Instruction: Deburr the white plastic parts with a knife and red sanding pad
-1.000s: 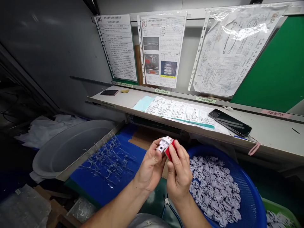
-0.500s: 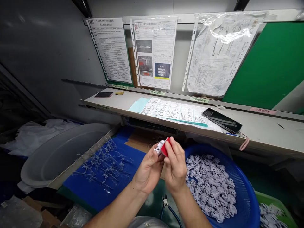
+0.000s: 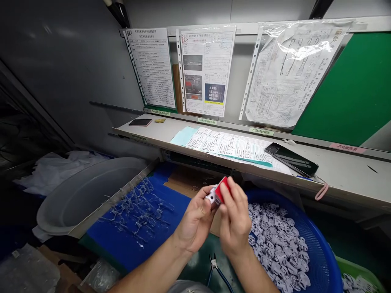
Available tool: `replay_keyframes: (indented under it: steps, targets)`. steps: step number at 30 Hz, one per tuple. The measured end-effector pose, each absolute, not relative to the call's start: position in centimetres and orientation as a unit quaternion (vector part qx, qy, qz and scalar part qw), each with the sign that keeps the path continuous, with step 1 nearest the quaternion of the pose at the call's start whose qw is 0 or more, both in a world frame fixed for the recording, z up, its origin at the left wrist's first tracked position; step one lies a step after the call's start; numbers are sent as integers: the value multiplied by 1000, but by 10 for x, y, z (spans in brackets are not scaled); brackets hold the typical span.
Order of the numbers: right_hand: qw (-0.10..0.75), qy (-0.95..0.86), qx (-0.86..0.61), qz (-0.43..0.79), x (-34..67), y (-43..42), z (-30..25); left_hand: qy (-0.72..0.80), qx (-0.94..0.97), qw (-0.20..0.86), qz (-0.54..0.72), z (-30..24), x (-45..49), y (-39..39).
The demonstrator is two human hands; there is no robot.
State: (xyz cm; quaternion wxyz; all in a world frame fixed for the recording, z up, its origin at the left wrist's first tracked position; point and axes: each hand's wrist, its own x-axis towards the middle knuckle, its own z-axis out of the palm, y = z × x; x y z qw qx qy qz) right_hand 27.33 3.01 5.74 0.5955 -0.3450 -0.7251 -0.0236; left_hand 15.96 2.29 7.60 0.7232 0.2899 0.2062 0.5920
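My left hand [image 3: 193, 226] is closed on a small white plastic part [image 3: 211, 197] with a dark hole in it. Held against that part is a flat red block [image 3: 220, 191], gripped by the fingers of my right hand [image 3: 237, 217]. Fingers cover much of both pieces, so the contact between them is partly hidden. Just below the hands, side cutters [image 3: 214, 264] with blue handles lie on the dark green work surface, jaws pointing away from me.
Right of my hands stands a blue basket [image 3: 331, 260] of many white plastic parts [image 3: 281, 244]. Clear plastic sprues [image 3: 137, 209] lie on a blue sheet [image 3: 106, 240] at left, beside a grey tub [image 3: 58, 211]. A shelf [image 3: 159, 134] ahead holds papers [image 3: 226, 142] and a phone [image 3: 291, 158].
The whole view has shifted a little, so the scene sits further right. The white part has turned slightly in my left hand, and the red block stays against it.
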Motion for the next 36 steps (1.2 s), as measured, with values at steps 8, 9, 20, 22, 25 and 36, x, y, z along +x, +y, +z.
replay_keyframes:
  steps: [8, 9, 20, 22, 25, 36]
  targets:
    - [573, -746, -338, -22, 289, 33, 60, 249, 394, 646, 605, 79, 153, 25]
    - [571, -747, -339, -23, 292, 32, 60, 246, 408, 641, 602, 79, 152, 26]
    - [517, -800, -301, -39, 307, 35, 57, 313, 555, 504, 583, 83, 137, 33]
    - [511, -793, -327, -49, 317, 39, 51, 316, 561, 485, 591, 85, 132, 32]
    - [524, -764, -372, -58, 326, 42, 49, 358, 593, 425, 583, 88, 128, 33]
    - [509, -798, -315, -65, 316, 51, 55, 291, 524, 544, 587, 94, 129, 31]
